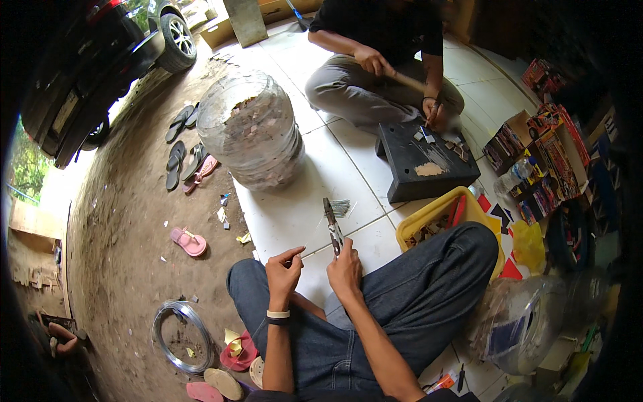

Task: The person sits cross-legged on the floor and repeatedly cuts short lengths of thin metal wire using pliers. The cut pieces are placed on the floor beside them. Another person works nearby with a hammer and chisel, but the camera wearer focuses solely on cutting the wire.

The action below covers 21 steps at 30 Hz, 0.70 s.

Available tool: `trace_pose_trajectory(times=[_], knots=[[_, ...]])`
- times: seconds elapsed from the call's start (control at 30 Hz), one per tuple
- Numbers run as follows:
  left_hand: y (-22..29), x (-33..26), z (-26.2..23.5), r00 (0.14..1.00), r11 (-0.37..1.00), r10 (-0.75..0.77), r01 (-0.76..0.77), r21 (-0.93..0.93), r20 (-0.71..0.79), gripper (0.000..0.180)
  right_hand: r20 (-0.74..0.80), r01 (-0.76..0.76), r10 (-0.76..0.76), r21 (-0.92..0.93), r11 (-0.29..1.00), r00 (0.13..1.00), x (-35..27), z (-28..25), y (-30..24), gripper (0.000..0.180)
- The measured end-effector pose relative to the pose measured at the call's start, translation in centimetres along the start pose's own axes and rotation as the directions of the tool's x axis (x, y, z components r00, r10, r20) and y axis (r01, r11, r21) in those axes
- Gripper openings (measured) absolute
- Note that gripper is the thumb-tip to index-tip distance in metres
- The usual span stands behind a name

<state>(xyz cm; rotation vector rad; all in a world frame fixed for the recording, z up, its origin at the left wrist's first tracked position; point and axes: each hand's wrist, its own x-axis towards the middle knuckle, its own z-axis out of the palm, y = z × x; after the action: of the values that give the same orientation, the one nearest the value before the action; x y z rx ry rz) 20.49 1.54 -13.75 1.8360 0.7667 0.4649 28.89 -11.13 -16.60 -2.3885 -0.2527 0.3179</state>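
My right hand (345,271) is wrapped round the handles of a pair of pliers (331,220), whose dark jaws point away from me. My left hand (284,271) hovers just to the left, its index finger and thumb pinched together. Whatever might sit in that pinch is too small to make out. Just beyond the pliers, a small bundle of short wire pieces (340,209) lies on the white tiles. To the right, beside my bent knee, a yellow plastic basin (404,236) holds several small brownish pieces and something red.
A person (375,60) opposite grips a wooden-handled tool over a black low stool (402,181) bearing small pieces. A large clear plastic container (254,134) stands far left. Sandals (189,242) and a wire coil (182,335) lie on dirt. Boxes (556,154) crowd the right.
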Motion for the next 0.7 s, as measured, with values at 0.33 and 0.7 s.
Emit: trace_pose_trajectory(times=[0.33, 0.7], knots=[[0.7, 0.2, -7.5, 0.998, 0.999, -0.043, 0.044, 0.023, -0.043, 0.026, -0.083, -0.221, 0.242, 0.207, 0.953, 0.967, 2.5, -0.1, 1.2, 0.034], [0.1, 0.0, -3.1, 0.995, 0.942, -0.097, 0.104, -0.319, 0.040, 0.027, 0.114, -0.210, 0.176, 0.503, 0.839, 0.978, 2.5, 3.2, 3.4, 0.036]])
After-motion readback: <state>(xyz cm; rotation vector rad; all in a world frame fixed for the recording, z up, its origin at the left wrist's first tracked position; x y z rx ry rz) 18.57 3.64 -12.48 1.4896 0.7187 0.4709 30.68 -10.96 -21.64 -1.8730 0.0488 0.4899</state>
